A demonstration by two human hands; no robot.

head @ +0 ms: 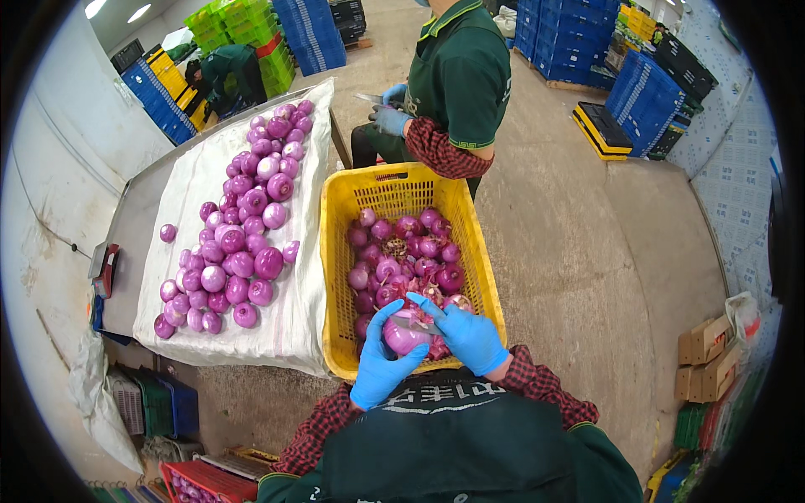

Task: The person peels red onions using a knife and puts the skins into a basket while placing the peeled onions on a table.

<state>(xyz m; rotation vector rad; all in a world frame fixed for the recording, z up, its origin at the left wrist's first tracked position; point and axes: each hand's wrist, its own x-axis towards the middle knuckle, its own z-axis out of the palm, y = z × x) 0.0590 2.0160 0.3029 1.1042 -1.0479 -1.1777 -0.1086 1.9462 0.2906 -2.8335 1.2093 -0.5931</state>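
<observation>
My left hand (382, 361), in a blue glove, grips a peeled-looking purple onion (404, 336) from its left side and below. My right hand (468, 333), gloved the same way, holds a knife whose blade (415, 324) lies across the top of that onion. Most of the knife's handle is hidden in my fingers. Both hands are over the near end of a yellow plastic crate (494, 276). Inside the crate are many red onions (388, 269), some with roots and loose dry skins.
Left of the crate, shiny purple onions (242, 264) are spread on a white woven sheet (188, 207) over a metal table (141, 226). A red scale (105, 270) sits at its edge. A co-worker (462, 88) with a knife stands beyond the crate. Cardboard boxes (707, 358) are at right.
</observation>
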